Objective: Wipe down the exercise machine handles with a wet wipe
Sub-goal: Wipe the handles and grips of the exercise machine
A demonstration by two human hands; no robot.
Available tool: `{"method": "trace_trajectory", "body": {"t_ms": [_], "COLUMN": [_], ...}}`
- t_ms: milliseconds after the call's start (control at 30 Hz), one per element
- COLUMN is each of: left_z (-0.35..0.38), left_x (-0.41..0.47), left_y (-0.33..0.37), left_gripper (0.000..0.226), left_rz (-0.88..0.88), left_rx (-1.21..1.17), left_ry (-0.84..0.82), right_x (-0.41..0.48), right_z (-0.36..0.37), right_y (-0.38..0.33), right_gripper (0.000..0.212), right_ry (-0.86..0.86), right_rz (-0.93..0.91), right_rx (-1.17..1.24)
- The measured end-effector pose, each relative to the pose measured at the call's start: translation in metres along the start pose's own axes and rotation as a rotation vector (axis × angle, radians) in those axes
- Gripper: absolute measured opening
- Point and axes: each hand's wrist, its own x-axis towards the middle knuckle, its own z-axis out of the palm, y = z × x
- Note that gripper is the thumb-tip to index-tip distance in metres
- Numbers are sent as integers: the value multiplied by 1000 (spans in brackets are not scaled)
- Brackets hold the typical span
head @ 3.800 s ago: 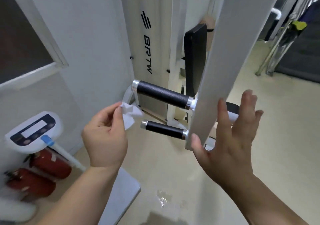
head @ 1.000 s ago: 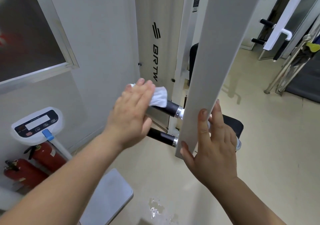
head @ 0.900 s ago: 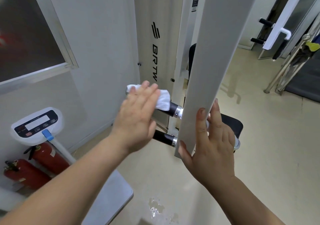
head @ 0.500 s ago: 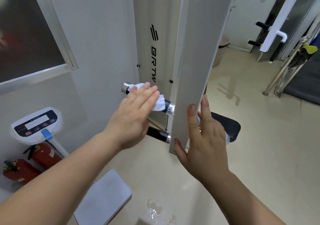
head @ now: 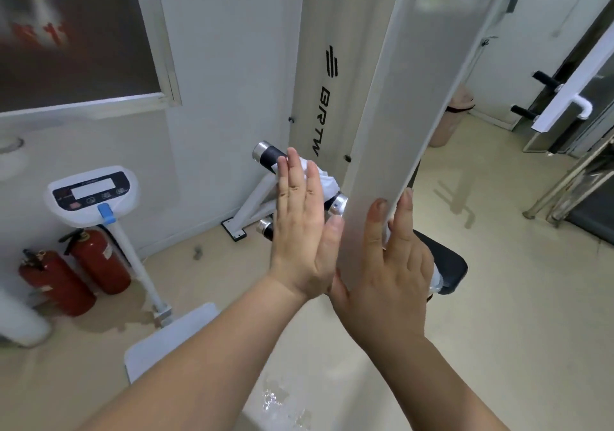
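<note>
The crumpled white wet wipe (head: 320, 179) is pressed by the straight, unclenched fingers of the left hand (head: 300, 228) onto the upper black textured handle with a chrome end cap (head: 269, 158), just left of the flat white metal machine arm (head: 392, 125), so that broad contact is made. The arm's lower edge is pinched by the right hand (head: 388, 264), presumably to steady it against the wiping pressure.
</note>
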Motion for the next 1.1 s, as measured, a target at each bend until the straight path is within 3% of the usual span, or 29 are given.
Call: {"method": "trace_trajectory", "body": {"t_ms": [67,133,233,433,533,800,933,1100], "left_z": [7,11,11,5,-4,7,12,2], "left_x": [-12,-27,-33,1,19,-19,-4,38], "left_y": [13,11,-5,-10,-18,0,-7,-16], "left_gripper": [87,92,95,95,95,94,93,94], "left_rz": [-25,11,4,-88,-151,-3,-66,-187], "left_rx": [-80,-71,16,-20,-57,6,62,77], "left_ry": [-35,-97,-150,-14,18,-199,-103,98], "right_x": [-1,-1,0,3,6,14,13,11], "right_z": [1,1,3,8,9,24,24,17], "right_y": [2,3,4,2,4,4,-2,-4], "right_gripper": [75,70,78,95,93,99,94,105], "right_ry": [49,37,8,11,4,75,66,63], "right_rz": [19,20,-2,13,19,65,51,16], "right_rx": [46,59,36,-54,-88,-107,-85,-61]}}
